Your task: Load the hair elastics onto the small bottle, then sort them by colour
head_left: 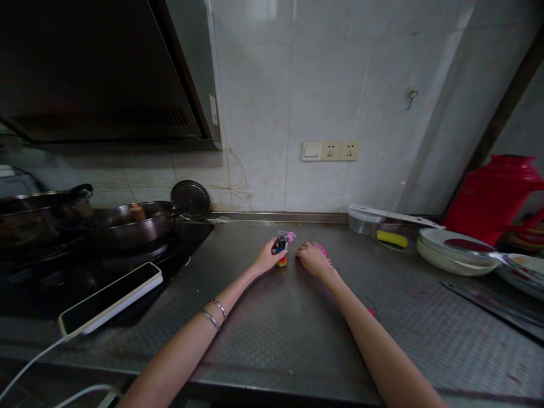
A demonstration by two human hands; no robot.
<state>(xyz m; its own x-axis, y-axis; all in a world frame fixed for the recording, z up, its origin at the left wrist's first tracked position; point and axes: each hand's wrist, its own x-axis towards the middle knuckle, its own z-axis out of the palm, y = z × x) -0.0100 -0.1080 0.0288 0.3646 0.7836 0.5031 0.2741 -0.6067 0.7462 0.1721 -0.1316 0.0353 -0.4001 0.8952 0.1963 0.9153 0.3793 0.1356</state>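
Observation:
My left hand (267, 256) is closed round a small jar (282, 243) that stands upright on the steel counter. The jar has a clear top, a dark middle and red, yellow and blue colours lower down. A small pink piece (291, 236) shows just behind its top, on the right. To the right of the jar, my right hand (313, 259) is low on the counter with its fingers curled together; what they hold, if anything, is hidden. Pink looped strands (323, 250) stick out behind that hand, partly covered by it.
A phone (110, 297) on a cable lies left, by the stove with its pans (134, 226). A round lid (191, 199) leans on the wall. At right are a plastic tub (363, 220), a yellow sponge (391, 239), stacked bowls (450, 262), a knife (488, 309) and a red flask (493, 195).

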